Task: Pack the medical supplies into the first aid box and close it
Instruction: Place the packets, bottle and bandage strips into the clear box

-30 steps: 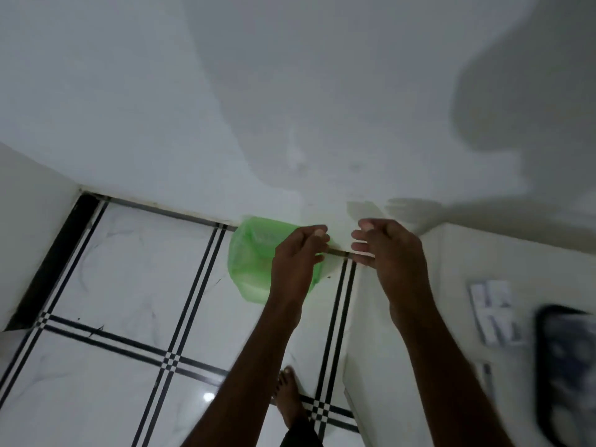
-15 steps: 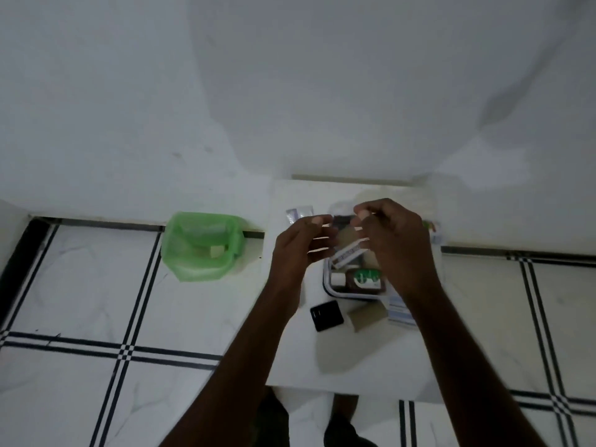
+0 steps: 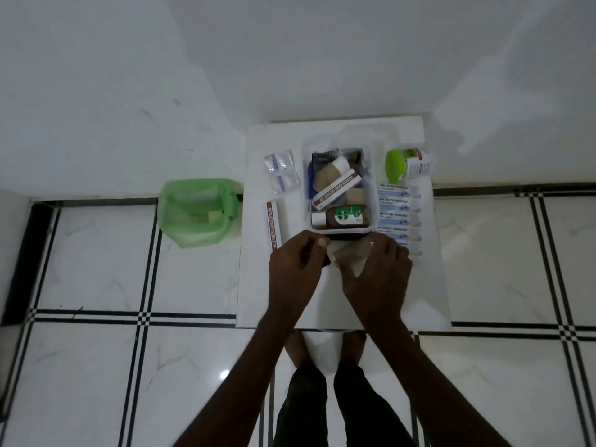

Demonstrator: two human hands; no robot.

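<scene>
- The clear plastic first aid box [image 3: 373, 188] stands open on the small white table [image 3: 429, 285], which is set against the white wall [image 3: 290, 59].
- Inside the box lie a brown antiseptic bottle with a green label [image 3: 343, 216] at the near end, a white and brown ointment carton [image 3: 336, 192] slanted above it, and tan rolled bandages [image 3: 325, 176] further back.
- The left hand [image 3: 295, 269] hovers just in front of the box's near rim, fingers curled inward with the thumb against them; a small dark object [image 3: 326, 260] shows at its edge, and whether it is gripped I cannot tell.
- The right hand [image 3: 377, 269] has its fingers bent down onto a tan flat packet [image 3: 350, 258] lying on the table just before the box, pinching its right edge.
- Left of the box lie clear sealed gauze packets [image 3: 281, 171] and a second long white and brown ointment carton [image 3: 272, 225].
- Right of the box sits a row of white and blue antiseptic bandage strips [image 3: 398, 214], and behind them a white jar with a lime green lid [image 3: 408, 164] lies on its side.
- A green plastic bin bag [image 3: 200, 211] stands on the tiled floor [image 3: 96, 269] just beside the table's left edge.
- The person's feet [image 3: 298, 348] are under the table's near edge.
</scene>
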